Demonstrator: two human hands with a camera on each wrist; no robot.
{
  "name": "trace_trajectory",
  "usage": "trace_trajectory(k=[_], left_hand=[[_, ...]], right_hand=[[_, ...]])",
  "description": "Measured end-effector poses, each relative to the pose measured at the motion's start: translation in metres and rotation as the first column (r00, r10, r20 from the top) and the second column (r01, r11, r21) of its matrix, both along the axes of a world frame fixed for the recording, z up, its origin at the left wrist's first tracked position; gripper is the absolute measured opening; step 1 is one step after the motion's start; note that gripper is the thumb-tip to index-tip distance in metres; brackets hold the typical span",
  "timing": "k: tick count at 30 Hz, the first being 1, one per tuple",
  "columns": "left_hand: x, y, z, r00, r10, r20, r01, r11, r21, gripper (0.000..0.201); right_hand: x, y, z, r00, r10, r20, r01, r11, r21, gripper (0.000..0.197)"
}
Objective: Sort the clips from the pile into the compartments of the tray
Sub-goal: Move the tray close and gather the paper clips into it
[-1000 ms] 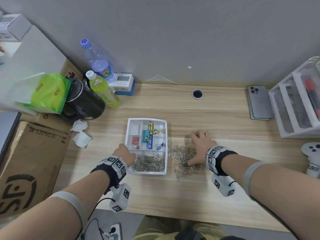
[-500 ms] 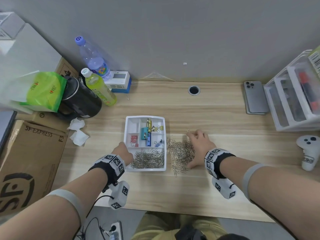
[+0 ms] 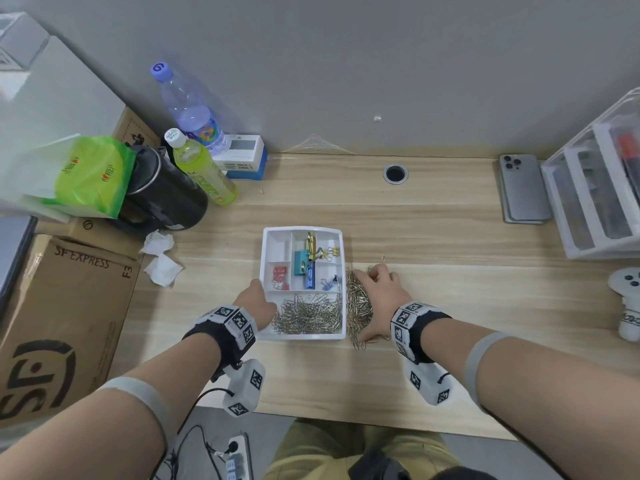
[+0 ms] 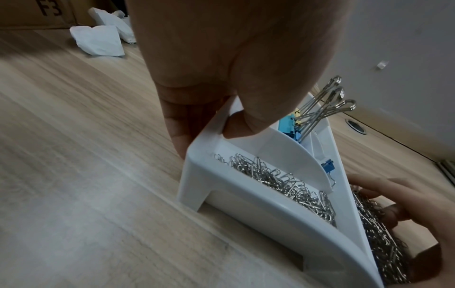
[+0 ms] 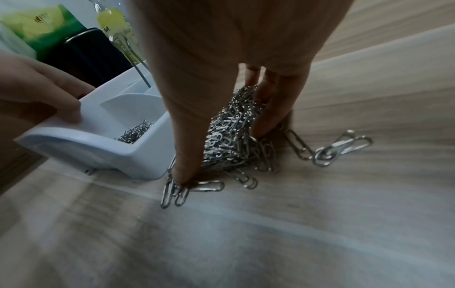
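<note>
A white compartment tray point(image 3: 302, 230) sits mid-desk. Its wide near compartment holds silver paper clips point(image 3: 308, 314); the smaller ones hold a teal binder clip point(image 3: 300, 263), a gold one point(image 3: 311, 243), a blue one point(image 3: 310, 280) and small red clips point(image 3: 280, 274). My left hand point(image 3: 258, 299) grips the tray's left wall point(image 4: 197, 148), thumb inside, fingers outside. My right hand point(image 3: 377, 299) lies cupped over the loose pile of paper clips point(image 3: 358, 303), fingers straight, pressing it against the tray's right wall. In the right wrist view the thumb and fingers flank the pile point(image 5: 229, 132).
One stray clip point(image 3: 382, 258) lies beyond the pile. A phone point(image 3: 523, 188), a white drawer unit point(image 3: 595, 202) and a white controller point(image 3: 628, 303) stand at the right. Bottles, a black mug point(image 3: 166, 195), crumpled tissue point(image 3: 162, 268) and a cardboard box point(image 3: 62, 306) crowd the left.
My right hand has swept the spread-out pile leftward into a tight heap against the tray's right wall. My left hand has kept its hold on the tray.
</note>
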State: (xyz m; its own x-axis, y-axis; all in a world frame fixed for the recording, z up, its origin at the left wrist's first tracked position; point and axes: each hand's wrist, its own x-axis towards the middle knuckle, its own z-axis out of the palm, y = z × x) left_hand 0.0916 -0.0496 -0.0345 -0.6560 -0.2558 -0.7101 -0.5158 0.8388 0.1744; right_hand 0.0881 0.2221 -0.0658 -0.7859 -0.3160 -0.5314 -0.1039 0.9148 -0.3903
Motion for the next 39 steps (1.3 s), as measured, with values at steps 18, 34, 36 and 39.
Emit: trace_trajectory(k=[18, 34, 36, 39], left_hand=[[-0.003, -0.004, -0.003, 1.0, 0.01, 0.004, -0.01, 0.998, 0.065, 0.035], [-0.011, -0.003, -0.006, 0.999, 0.018, 0.051, -0.019, 1.0, 0.024, 0.031], [-0.012, -0.003, -0.008, 0.998, 0.024, 0.053, -0.026, 0.999, 0.027, 0.032], [-0.012, -0.006, -0.01, 0.998, 0.027, 0.05, -0.03, 0.998, 0.049, 0.031]], right_hand=[[-0.007, -0.014, -0.001, 0.991, -0.125, 0.054, 0.131, 0.984, -0.123, 0.03], [-0.027, -0.02, 0.047, 0.983, -0.092, 0.16, 0.128, 0.963, -0.235, 0.01], [-0.027, -0.034, 0.052, 0.982, -0.077, 0.172, 0.122, 0.955, -0.269, 0.01], [-0.024, -0.054, 0.051, 0.985, -0.042, 0.166, 0.091, 0.95, -0.3, 0.013]])
